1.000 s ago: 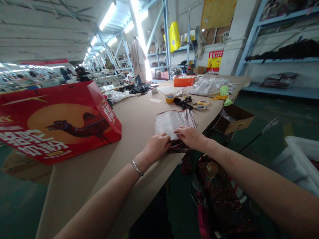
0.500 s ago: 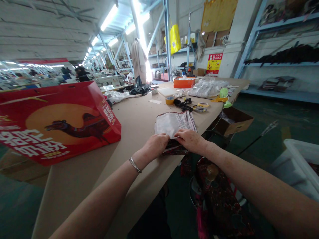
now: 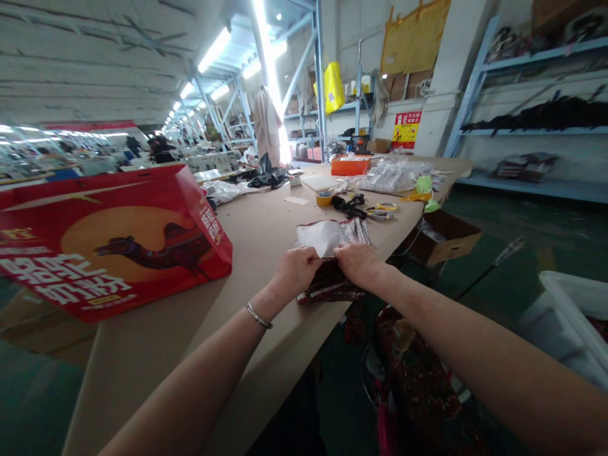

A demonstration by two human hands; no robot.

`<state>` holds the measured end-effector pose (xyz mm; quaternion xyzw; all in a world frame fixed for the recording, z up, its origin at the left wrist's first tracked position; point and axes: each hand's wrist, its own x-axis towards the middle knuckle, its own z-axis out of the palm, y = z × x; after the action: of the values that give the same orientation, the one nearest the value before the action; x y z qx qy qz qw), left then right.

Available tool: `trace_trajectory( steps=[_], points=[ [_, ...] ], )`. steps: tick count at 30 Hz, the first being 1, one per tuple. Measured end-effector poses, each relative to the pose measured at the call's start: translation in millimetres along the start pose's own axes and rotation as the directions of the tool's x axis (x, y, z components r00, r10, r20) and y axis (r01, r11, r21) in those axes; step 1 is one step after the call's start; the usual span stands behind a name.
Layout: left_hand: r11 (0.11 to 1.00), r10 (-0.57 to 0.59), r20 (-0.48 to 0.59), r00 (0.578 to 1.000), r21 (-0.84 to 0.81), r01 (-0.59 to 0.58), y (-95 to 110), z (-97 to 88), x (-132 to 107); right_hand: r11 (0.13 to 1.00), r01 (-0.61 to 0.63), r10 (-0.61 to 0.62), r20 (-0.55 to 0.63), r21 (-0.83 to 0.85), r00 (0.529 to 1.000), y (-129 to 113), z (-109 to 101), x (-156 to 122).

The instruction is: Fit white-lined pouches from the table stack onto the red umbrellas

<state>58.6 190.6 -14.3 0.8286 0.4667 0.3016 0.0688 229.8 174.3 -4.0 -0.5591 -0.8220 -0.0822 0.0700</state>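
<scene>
A stack of fabric pieces (image 3: 323,233), white on the upper face and dark red patterned below, lies at the table's near right edge. My left hand (image 3: 298,271) pinches the edge of the top piece, its thumb and fingers pressed together. Just right of it, my right hand (image 3: 359,263) grips the same edge with its fingers curled. Between the two hands the edge is stretched roughly level, and the dark patterned side shows beneath it. The fingertips are partly hidden by the fabric and the knuckles.
On the brown table (image 3: 266,244) stands a big red bag (image 3: 142,237) at left. Farther back are yellow tape (image 3: 325,198), yellow-handled scissors (image 3: 384,207), an orange box (image 3: 350,166) and clear plastic bags (image 3: 392,174). A cardboard box (image 3: 449,244) and white bin (image 3: 570,310) stand at right.
Both hands have come slightly toward me with the fabric edge, and more of the dark patterned side shows below it. The view has shifted a little.
</scene>
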Motion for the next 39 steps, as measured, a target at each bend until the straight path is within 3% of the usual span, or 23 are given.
trace_trajectory(
  steps=[4,6,8,9,10,11,13,15,17,19,21,23,24,26,27,29,32,34,36,38,39],
  points=[
    [0.986,0.035,-0.038,0.999,0.166,-0.028,-3,-4.7,-7,0.993,-0.120,0.120,-0.024,0.001,0.992,10,-13,-4],
    [0.980,0.000,-0.058,0.998,0.200,0.012,-5,-4.6,-12,0.984,-0.153,0.161,-0.082,0.087,0.984,13,-20,-8],
    [0.990,-0.123,-0.088,0.989,0.059,0.128,-5,-3.5,-16,0.952,-0.132,0.186,-0.177,0.276,0.966,12,-22,-15],
    [0.974,-0.209,-0.099,0.973,-0.108,0.198,-3,-3.3,-18,0.914,-0.103,0.199,-0.212,0.393,0.957,10,-20,-18],
    [0.912,-0.304,-0.105,0.947,-0.320,0.257,1,-3.7,-20,0.861,-0.072,0.207,-0.218,0.503,0.954,8,-16,-22],
    [0.792,-0.394,-0.102,0.913,-0.541,0.281,7,-5.0,-22,0.807,-0.057,0.208,-0.194,0.587,0.959,4,-10,-26],
    [0.462,-0.521,-0.070,0.851,-0.861,0.212,22,-10.8,-27,0.720,-0.068,0.188,-0.100,0.690,0.977,-3,2,-35],
    [0.188,-0.562,-0.005,0.827,-0.975,0.121,38,-19.4,-36,0.666,-0.066,0.169,-0.063,0.743,0.984,-9,11,-47],
    [0.009,-0.548,0.094,0.831,-0.993,0.118,53,-26.4,-50,0.598,-0.033,0.207,-0.115,0.801,0.972,-15,14,-64],
    [-0.099,-0.513,0.202,0.835,-0.979,0.176,65,-26.3,-68,0.434,0.000,0.298,-0.144,0.901,0.944,-20,13,-85],
    [-0.139,-0.449,0.315,0.836,-0.949,0.284,75,-16.0,-91,0.095,0.007,0.404,-0.045,0.995,0.913,-24,13,-110],
    [-0.073,-0.355,0.435,0.827,-0.895,0.439,85,2.0,-114,-0.328,0.005,0.449,0.152,0.945,0.880,-29,19,-137],
    [-0.007,-0.298,0.498,0.814,-0.854,0.520,90,11.8,-125,-0.487,-0.012,0.434,0.254,0.873,0.864,-32,24,-151],
    [0.090,-0.167,0.628,0.760,-0.758,0.646,100,28.4,-142,-0.635,-0.124,0.323,0.408,0.762,0.854,-36,36,-182],
    [0.093,-0.100,0.687,0.719,-0.713,0.694,105,34.4,-147,-0.637,-0.209,0.241,0.450,0.742,0.860,-38,40,-198],
    [0.007,0.000,0.775,0.632,-0.632,0.775,113,41.7,-149,-0.567,-0.353,0.088,0.481,0.744,0.872,-38,42,-229],
    [-0.181,0.044,0.835,0.548,-0.533,0.827,121,47.6,-134,-0.496,-0.380,0.027,0.451,0.781,0.892,-27,24,-258],
    [-0.290,0.076,0.834,0.547,-0.507,0.812,123,53.9,-115,-0.554,-0.319,0.079,0.430,0.769,0.899,-9,7,-253],
    [-0.367,0.059,0.811,0.581,-0.524,0.768,122,65.8,-96,-0.651,-0.247,0.148,0.440,0.718,0.886,11,0,-231],
    [-0.401,-0.084,0.807,0.584,-0.564,0.722,116,84.9,-80,-0.733,-0.214,0.203,0.508,0.646,0.837,30,12,-201],
    [-0.402,-0.169,0.811,0.560,-0.575,0.712,112,97.1,-75,-0.748,-0.220,0.220,0.547,0.627,0.808,37,25,-187]
  ],
)
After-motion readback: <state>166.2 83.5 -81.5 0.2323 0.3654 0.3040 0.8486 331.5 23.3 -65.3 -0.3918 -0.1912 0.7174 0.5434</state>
